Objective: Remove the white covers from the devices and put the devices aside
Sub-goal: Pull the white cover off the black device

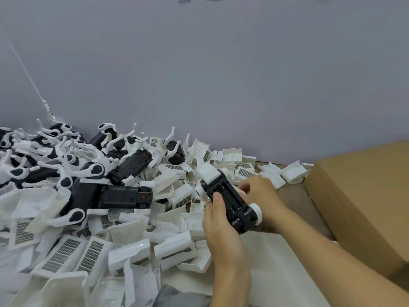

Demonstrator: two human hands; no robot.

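Observation:
A black device (230,203) with a white round knob at its near end is held above the table between both hands. A white cover (208,172) sits at its far end, still touching it. My left hand (219,220) grips the device's left side, thumb on top. My right hand (259,193) holds its right side, fingers curled near the cover. A heap of black devices with white hooked arms (93,173) fills the back left. Loose white covers (132,247) with mesh panels lie spread across the front left.
A brown cardboard box (363,202) stands at the right. More white covers (292,172) lie along the grey wall (221,74) behind the hands. A white sheet (276,273) covers the table in front. A thin white cord (26,69) hangs at the upper left.

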